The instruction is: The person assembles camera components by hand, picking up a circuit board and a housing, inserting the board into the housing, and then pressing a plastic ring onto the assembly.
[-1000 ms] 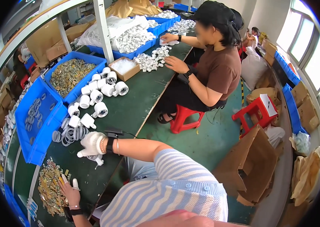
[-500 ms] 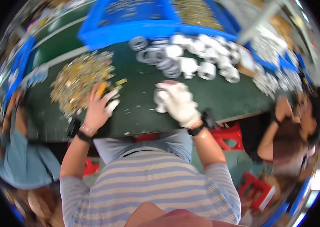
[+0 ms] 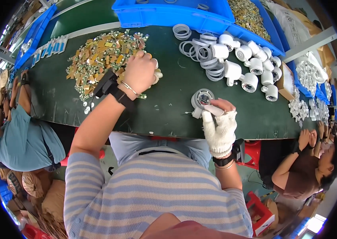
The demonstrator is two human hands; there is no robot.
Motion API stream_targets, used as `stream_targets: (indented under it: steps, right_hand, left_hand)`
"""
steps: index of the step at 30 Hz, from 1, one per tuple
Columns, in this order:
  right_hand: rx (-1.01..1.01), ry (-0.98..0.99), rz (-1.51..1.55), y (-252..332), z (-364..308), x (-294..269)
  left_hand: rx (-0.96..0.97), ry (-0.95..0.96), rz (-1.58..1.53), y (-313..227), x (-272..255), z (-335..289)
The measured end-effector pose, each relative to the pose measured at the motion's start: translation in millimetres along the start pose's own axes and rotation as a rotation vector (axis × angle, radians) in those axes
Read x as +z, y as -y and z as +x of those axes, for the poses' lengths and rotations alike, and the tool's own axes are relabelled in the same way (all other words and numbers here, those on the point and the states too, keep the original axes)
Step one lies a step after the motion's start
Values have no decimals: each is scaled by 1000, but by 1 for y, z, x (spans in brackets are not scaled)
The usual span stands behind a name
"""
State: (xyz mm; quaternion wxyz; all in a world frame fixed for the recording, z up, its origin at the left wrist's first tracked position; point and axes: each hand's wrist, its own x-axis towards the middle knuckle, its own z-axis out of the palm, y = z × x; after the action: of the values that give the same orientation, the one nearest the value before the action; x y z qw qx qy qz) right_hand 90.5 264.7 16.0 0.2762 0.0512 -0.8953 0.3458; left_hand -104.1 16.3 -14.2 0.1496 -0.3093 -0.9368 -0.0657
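- Pinching the white housing point(image 3: 197, 102) at its right side with the gloved right hand point(image 3: 220, 127); preferably keeping the round face upward and fingertips clear of the centre.
- Curling the left hand point(image 3: 141, 73) at the right edge of the pile of small boards point(image 3: 105, 51); being unable to tell whether grasping or empty, with fingertips hidden; preferably separating pieces singly, without scraping.
- Holding the housing near the front edge of the green table point(image 3: 164, 115), right of the pile.
- Showing a pale ring around a dark circuit, with a short stub toward the lower left.
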Motion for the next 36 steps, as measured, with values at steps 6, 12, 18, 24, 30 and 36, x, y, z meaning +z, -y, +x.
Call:
stream_targets:
  steps: [6, 12, 18, 24, 30, 36]
  right_hand:
    - [-74, 163, -188, 10, -6, -1]
    - [-175, 182, -274, -2, -1, 23]
    - [-37, 204, 242, 0, 16, 12]
    - [150, 464, 424, 15, 19, 9]
    - [96, 496, 448, 15, 22, 8]
    - [-40, 449, 405, 17, 26, 8]
  left_hand:
    - [58, -40, -118, -3, -6, 3]
    - [-661, 232, -1700, -44, -52, -47]
    - [-803, 298, -2108, -68, -51, -93]
    - [-555, 320, -2007, -82, -52, -104]
    - [-547, 377, -1755, -85, -53, -113]
    - [-517, 426, -1518, -90, -67, -115]
